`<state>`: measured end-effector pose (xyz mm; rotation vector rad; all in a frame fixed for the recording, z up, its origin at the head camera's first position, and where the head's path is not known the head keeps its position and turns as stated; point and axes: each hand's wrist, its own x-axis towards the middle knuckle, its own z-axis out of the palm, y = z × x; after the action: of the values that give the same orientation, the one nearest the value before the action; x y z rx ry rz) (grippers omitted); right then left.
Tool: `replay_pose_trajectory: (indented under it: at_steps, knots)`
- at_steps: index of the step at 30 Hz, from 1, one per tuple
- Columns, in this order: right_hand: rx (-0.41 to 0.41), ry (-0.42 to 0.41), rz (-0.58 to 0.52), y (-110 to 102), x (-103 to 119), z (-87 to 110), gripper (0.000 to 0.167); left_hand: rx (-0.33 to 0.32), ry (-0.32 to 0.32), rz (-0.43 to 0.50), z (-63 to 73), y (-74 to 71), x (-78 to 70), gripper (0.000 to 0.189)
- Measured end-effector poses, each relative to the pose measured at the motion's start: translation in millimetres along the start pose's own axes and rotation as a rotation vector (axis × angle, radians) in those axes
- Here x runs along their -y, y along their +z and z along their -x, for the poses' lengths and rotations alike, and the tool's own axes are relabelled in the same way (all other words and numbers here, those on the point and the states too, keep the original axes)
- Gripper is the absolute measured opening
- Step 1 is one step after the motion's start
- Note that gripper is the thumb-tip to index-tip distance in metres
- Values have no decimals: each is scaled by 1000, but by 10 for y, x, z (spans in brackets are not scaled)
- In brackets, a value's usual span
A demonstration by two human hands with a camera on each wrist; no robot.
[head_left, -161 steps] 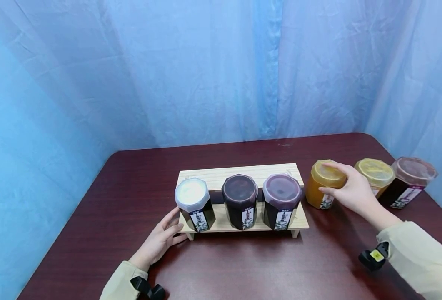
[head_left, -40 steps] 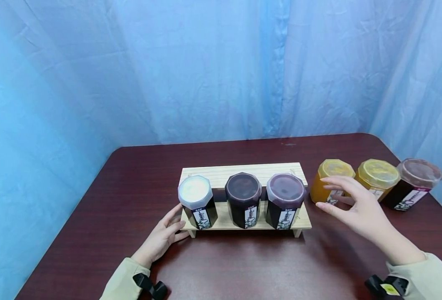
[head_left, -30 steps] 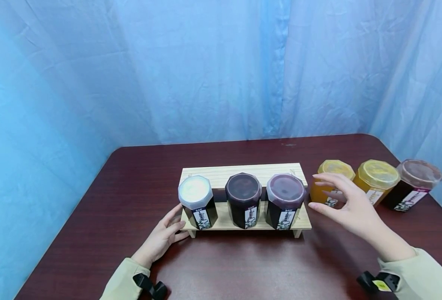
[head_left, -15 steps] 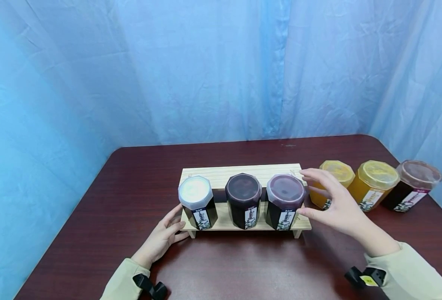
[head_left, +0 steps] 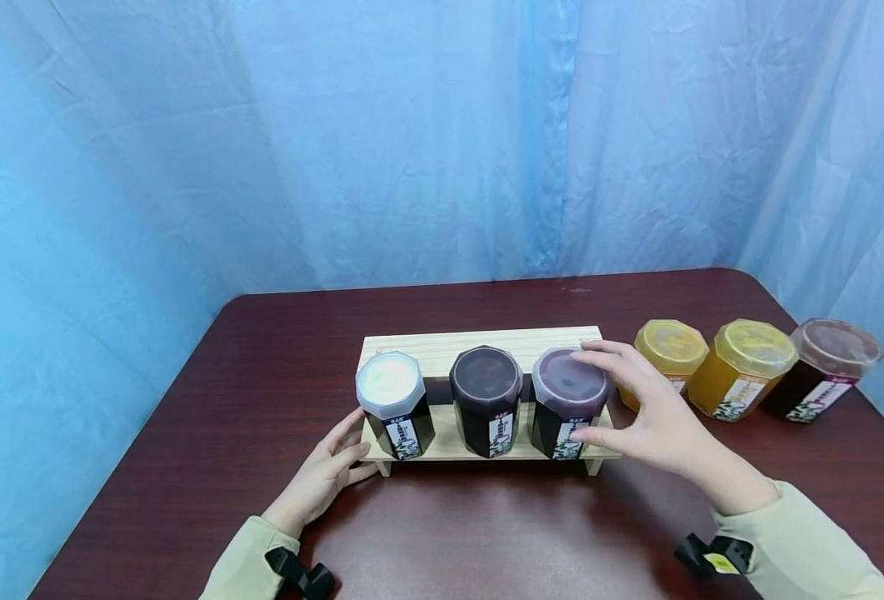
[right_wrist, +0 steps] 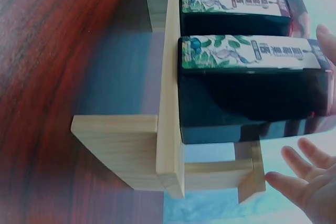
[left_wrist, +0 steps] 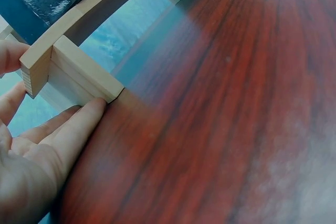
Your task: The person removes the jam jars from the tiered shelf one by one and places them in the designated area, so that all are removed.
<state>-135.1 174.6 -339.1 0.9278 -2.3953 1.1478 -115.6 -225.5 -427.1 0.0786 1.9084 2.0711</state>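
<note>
Three dark octagonal jars stand on the lower plank of a small wooden rack (head_left: 479,353): a white-lidded jar (head_left: 385,383), a black-lidded jar (head_left: 486,383) and a purple-lidded jar (head_left: 567,387). My left hand (head_left: 322,471) holds the rack's left end; in the left wrist view its thumb is at the plank end and straight fingers (left_wrist: 84,124) lie against the leg. Around the purple-lidded jar my right hand (head_left: 655,417) is spread, thumb before the label, fingers beyond the lid. The right wrist view shows fingers (right_wrist: 296,169) apart from the jar; thumb contact cannot be told.
To the rack's right, two yellow jars, one nearer (head_left: 670,350) and one farther (head_left: 745,375), and a dark jar (head_left: 827,375) stand close together. The dark red table (head_left: 262,375) is backed by blue curtains (head_left: 412,167).
My right hand has let go of the nearer yellow jar and moved left to the purple-lidded jar, passing in front of the yellow jars. My left hand stays at the rack's end.
</note>
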Motion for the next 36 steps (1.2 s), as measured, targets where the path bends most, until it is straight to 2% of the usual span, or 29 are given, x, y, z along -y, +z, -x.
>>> replay_pose_trajectory:
  at_steps: [6, 15, 36]
  knots:
    - [12, -25, -15, 31, 22, -32, 76, 15, 19, -10, -4, 1, -7, 71]
    - [-2, -49, 17, 106, 21, -55, 77, 4, 5, -9, -3, -2, -14, 71]
    - [-131, -10, 100, 282, 66, -14, 75, -11, 5, -12, 4, 5, 1, 71]
